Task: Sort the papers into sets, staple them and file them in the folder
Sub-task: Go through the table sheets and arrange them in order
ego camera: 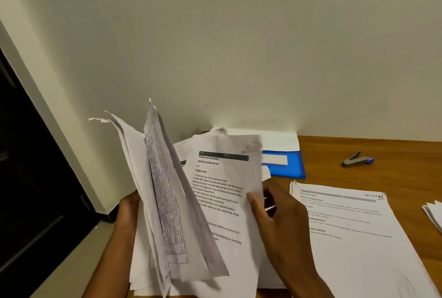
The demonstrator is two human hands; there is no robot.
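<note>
My left hand holds a thick, fanned stack of printed papers upright at the table's left end. My right hand pinches the right edge of one sheet headed "Mouthwash Decanting", peeled away from the stack. A blue folder lies flat behind the papers, against the wall, with white sheets on and behind it. A grey stapler with a blue tip rests on the wooden table to the right of the folder. A sorted set of papers lies flat to my right.
Another small pile of papers pokes in at the right edge. A plain wall stands close behind the table. A dark doorway and floor lie to the left of the table.
</note>
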